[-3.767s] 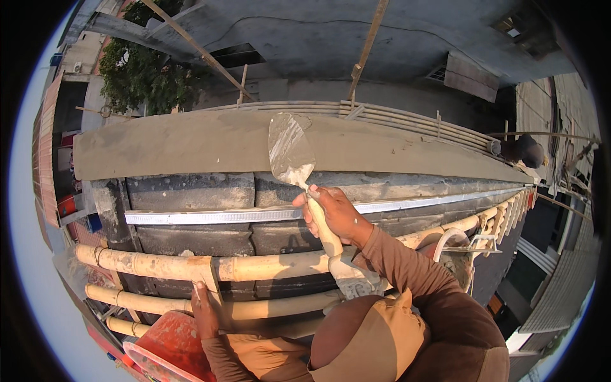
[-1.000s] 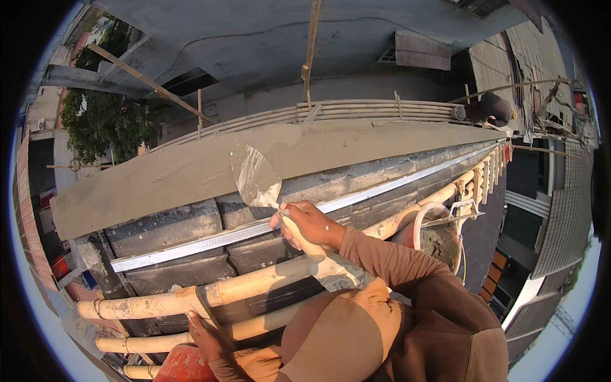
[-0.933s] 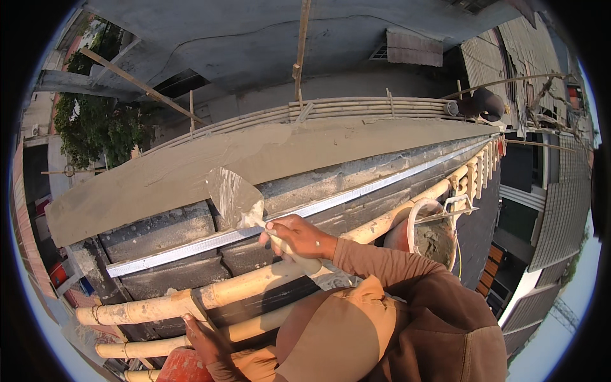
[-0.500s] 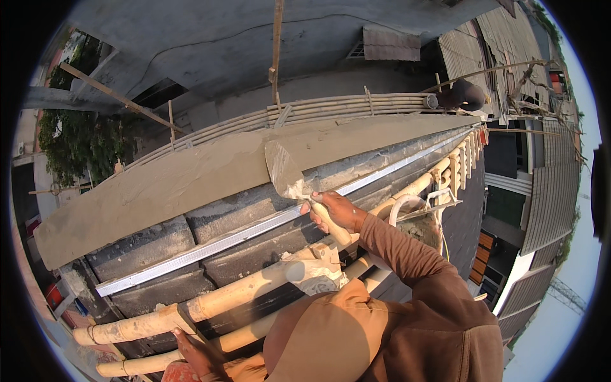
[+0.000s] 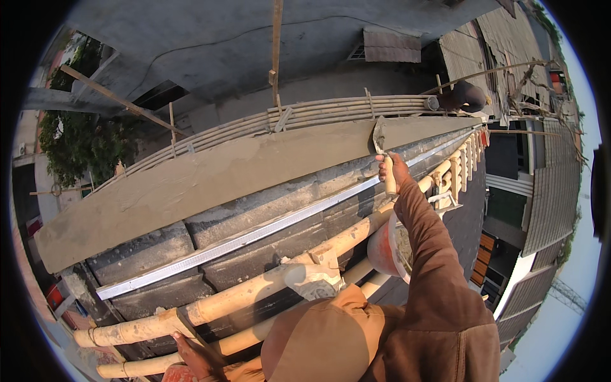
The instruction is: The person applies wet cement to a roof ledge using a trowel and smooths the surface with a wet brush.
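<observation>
My right hand (image 5: 397,170), arm stretched forward, is closed around the pale handle of a trowel (image 5: 379,135). The trowel's blade lies against a long band of smooth grey-brown mortar (image 5: 210,162) on the wall top. Down at the lower left, my left hand (image 5: 193,354) grips a wooden slat (image 5: 172,321) fixed across the bamboo poles (image 5: 223,302); some of its fingers are hidden. A long silver straightedge (image 5: 254,234) runs below the mortar band. Under my right forearm hangs a reddish bucket (image 5: 384,248) with mortar in it, partly covered by my sleeve.
A mortar-smeared pale piece (image 5: 312,277) sits on the near poles. Thin bamboo rails (image 5: 318,108) run along the far side, above a drop to a grey wall. A dark rounded shape (image 5: 468,97), perhaps a person, is at their right end. Corrugated roofs (image 5: 552,204) lie beyond.
My right hand has carried the trowel away to the right and farther along the mortar band. The bucket shows more of its side now. My left hand has stayed at the slat.
</observation>
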Motion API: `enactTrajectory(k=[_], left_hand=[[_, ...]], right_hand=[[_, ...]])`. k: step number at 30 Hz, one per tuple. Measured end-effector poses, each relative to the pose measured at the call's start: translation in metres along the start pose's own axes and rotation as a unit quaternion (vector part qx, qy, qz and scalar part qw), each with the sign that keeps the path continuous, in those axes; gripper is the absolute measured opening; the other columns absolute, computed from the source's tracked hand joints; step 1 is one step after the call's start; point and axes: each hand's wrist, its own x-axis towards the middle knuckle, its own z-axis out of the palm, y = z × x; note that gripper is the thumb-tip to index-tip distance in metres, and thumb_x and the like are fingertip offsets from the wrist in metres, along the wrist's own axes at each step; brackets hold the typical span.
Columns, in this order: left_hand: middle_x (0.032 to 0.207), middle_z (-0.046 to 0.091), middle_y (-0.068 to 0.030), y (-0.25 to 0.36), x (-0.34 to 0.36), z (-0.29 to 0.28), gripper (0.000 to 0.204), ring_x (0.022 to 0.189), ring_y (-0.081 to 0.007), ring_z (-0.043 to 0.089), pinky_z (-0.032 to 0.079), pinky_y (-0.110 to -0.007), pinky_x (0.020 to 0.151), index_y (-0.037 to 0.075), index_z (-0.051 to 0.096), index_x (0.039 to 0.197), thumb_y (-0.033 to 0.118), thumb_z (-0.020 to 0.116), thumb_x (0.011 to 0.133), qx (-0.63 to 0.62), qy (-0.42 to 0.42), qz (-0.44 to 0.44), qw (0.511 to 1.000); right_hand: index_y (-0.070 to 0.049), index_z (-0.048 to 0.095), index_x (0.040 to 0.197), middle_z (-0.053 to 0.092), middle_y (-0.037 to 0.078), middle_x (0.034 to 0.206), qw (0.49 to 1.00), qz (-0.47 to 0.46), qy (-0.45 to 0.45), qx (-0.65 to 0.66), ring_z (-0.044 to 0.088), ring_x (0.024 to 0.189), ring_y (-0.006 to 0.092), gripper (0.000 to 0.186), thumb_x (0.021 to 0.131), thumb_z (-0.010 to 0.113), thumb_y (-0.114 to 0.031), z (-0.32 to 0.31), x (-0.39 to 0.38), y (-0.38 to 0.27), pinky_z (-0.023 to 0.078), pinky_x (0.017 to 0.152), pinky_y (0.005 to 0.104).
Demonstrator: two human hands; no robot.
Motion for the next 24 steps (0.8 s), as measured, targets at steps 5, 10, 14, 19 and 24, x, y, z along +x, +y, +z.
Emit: enactTrajectory(k=[5,10,14,19,24], left_hand=[[0.142,0.050,-0.0153,-0.003,-0.004,-0.008,0.070,0.126,-0.0262,0.048,0.036,-0.037,0.111,-0.006,0.043,0.147,0.053,0.040,0.109,0.067,0.048,0.005,0.997],[0.142,0.049,-0.0157,0.013,-0.017,0.014,0.074,0.126,-0.0270,0.049,0.038,-0.038,0.109,-0.006,0.041,0.150,0.056,0.041,0.108,0.021,0.028,-0.013,0.999],[0.143,0.049,-0.0150,0.004,-0.008,0.000,0.075,0.127,-0.0270,0.048,0.036,-0.038,0.111,-0.005,0.041,0.151,0.057,0.040,0.108,0.040,0.024,-0.009,0.999],[0.144,0.049,-0.0135,-0.004,0.007,-0.021,0.073,0.130,-0.0274,0.046,0.032,-0.038,0.114,-0.002,0.041,0.152,0.057,0.036,0.109,0.168,-0.024,0.047,0.984],[0.144,0.049,-0.0149,0.001,-0.001,-0.007,0.072,0.131,-0.0271,0.046,0.033,-0.038,0.114,-0.001,0.042,0.151,0.057,0.034,0.109,-0.016,-0.039,-0.030,0.999]], right_hand=[[-0.007,0.063,0.115,0.054,-0.001,0.073,0.999,-0.031,-0.014,-0.022,0.049,0.058,0.0120,0.048,0.106,0.044,-0.050,0.027,-0.021,0.007,0.046,0.054,0.0309],[-0.008,0.064,0.113,0.056,-0.001,0.076,0.984,-0.039,0.129,-0.116,0.054,0.061,0.0123,0.048,0.108,0.042,-0.050,0.014,-0.012,-0.004,0.049,0.057,0.0316],[-0.008,0.065,0.111,0.055,-0.002,0.076,0.981,0.010,0.146,-0.127,0.054,0.062,0.0128,0.047,0.109,0.038,-0.047,-0.010,0.013,-0.018,0.048,0.056,0.0311],[-0.007,0.066,0.109,0.055,-0.001,0.074,0.980,0.020,0.096,-0.173,0.053,0.059,0.0135,0.045,0.108,0.039,-0.043,0.014,0.017,-0.012,0.048,0.054,0.0314],[-0.003,0.066,0.109,0.056,0.002,0.072,0.978,0.005,0.002,-0.208,0.051,0.056,0.0129,0.045,0.109,0.044,-0.042,0.103,-0.031,0.005,0.046,0.053,0.0270]])
